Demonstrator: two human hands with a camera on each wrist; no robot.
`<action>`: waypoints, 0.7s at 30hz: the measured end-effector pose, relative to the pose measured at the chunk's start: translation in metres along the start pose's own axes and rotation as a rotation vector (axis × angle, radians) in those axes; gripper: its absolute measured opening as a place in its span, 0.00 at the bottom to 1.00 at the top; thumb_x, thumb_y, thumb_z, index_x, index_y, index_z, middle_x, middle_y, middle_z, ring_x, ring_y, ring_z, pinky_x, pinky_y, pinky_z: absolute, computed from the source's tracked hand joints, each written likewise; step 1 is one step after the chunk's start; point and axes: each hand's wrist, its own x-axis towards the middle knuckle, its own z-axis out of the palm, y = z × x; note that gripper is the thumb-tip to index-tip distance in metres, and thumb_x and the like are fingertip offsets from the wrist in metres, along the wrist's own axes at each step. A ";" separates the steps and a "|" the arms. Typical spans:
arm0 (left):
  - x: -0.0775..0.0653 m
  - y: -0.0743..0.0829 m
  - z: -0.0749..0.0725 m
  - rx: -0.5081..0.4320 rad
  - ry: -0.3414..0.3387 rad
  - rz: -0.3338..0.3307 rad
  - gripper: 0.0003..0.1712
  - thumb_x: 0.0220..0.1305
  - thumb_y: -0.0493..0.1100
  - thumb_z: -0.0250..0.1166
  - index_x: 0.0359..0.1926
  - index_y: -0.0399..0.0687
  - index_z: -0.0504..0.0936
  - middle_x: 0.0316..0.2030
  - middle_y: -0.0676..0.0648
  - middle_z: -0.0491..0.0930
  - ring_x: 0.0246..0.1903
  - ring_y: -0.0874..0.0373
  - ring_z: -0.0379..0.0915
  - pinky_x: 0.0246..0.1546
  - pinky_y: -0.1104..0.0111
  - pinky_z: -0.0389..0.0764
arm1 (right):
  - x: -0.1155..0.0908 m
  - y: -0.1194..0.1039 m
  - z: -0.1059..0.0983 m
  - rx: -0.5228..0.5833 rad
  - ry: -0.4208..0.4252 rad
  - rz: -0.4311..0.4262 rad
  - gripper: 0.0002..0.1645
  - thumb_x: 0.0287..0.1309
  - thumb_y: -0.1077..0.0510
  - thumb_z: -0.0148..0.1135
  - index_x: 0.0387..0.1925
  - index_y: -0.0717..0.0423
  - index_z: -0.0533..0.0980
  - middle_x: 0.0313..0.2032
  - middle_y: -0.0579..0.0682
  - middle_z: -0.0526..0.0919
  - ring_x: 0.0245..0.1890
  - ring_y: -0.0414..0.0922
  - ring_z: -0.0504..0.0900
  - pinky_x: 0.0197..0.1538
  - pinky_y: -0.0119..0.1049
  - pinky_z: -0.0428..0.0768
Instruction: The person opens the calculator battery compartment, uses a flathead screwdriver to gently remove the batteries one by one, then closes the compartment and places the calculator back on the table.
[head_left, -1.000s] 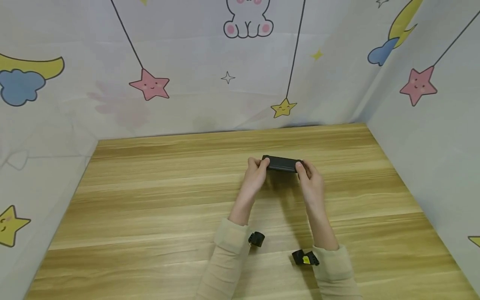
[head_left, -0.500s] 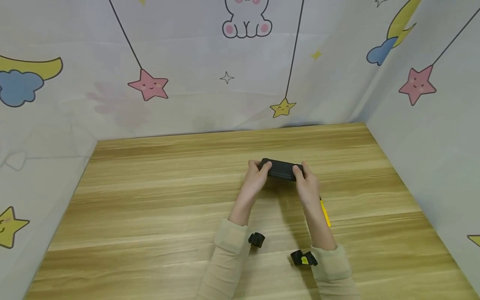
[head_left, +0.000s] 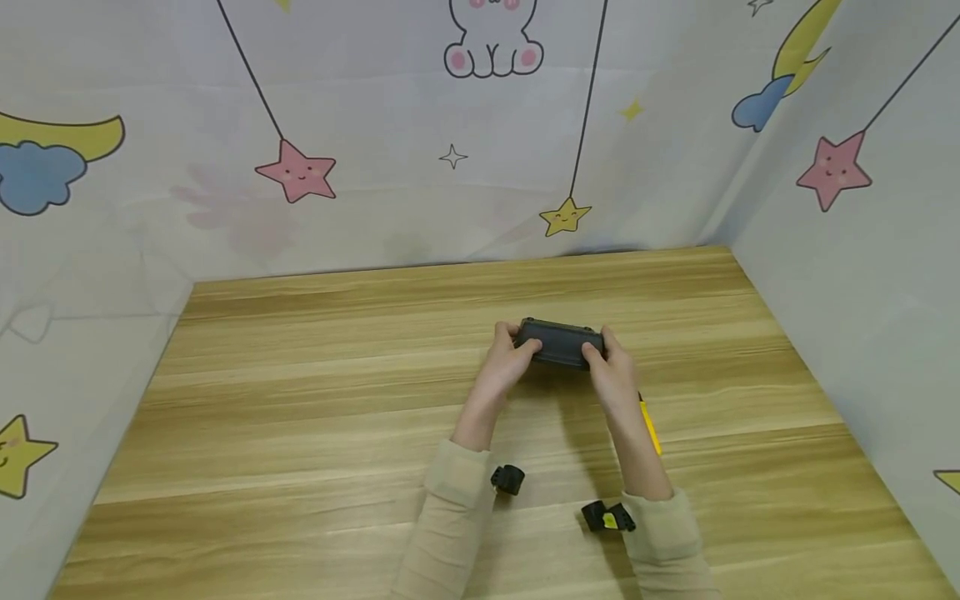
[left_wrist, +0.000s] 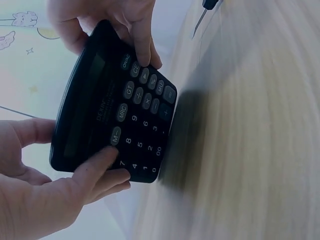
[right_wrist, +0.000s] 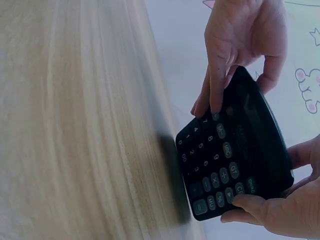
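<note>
Both hands hold a black calculator point(head_left: 561, 343) by its two ends, tilted close over the wooden table. The head view shows a plain dark face of it with both thumbs on that face. Its number keys point(left_wrist: 145, 135) face the wrist cameras, and the dim display strip lies along the upper side. My left hand point(head_left: 507, 360) grips the left end, with fingertips beside the 7 and M− keys in the left wrist view. At the other end, my right hand point(head_left: 615, 373) grips it, fingertips near the CE key point(right_wrist: 240, 189) in the right wrist view.
A slim yellow-handled tool point(head_left: 649, 427) lies on the wooden table point(head_left: 300, 400), partly behind the right forearm. Its thin metal shaft point(left_wrist: 199, 25) shows in the left wrist view. Black wrist mounts point(head_left: 508, 479) sit at both cuffs. White printed cloth point(head_left: 390, 125) surrounds the table's back and sides.
The calculator has tipped, so more of its dark face shows in the head view, and it sits slightly nearer. The yellow tool has come into view beside the right forearm.
</note>
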 end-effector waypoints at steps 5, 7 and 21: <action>0.000 -0.004 -0.001 0.002 0.013 -0.013 0.22 0.64 0.38 0.56 0.56 0.38 0.62 0.60 0.34 0.67 0.56 0.47 0.67 0.57 0.60 0.66 | 0.001 0.004 0.002 -0.020 -0.029 -0.006 0.38 0.69 0.57 0.45 0.74 0.63 0.44 0.75 0.60 0.46 0.76 0.53 0.46 0.75 0.45 0.51; 0.000 -0.005 -0.001 0.004 0.014 -0.017 0.21 0.63 0.36 0.55 0.55 0.37 0.62 0.60 0.33 0.67 0.54 0.47 0.67 0.55 0.61 0.65 | 0.001 0.005 0.002 -0.029 -0.036 -0.008 0.39 0.69 0.58 0.45 0.74 0.63 0.43 0.75 0.60 0.45 0.76 0.53 0.46 0.74 0.45 0.51; 0.003 -0.006 -0.002 0.063 0.022 -0.010 0.21 0.62 0.34 0.58 0.55 0.34 0.65 0.55 0.33 0.69 0.47 0.50 0.70 0.46 0.66 0.71 | 0.006 0.009 0.002 -0.082 -0.075 -0.022 0.40 0.68 0.58 0.47 0.74 0.64 0.44 0.75 0.61 0.44 0.76 0.55 0.44 0.75 0.48 0.50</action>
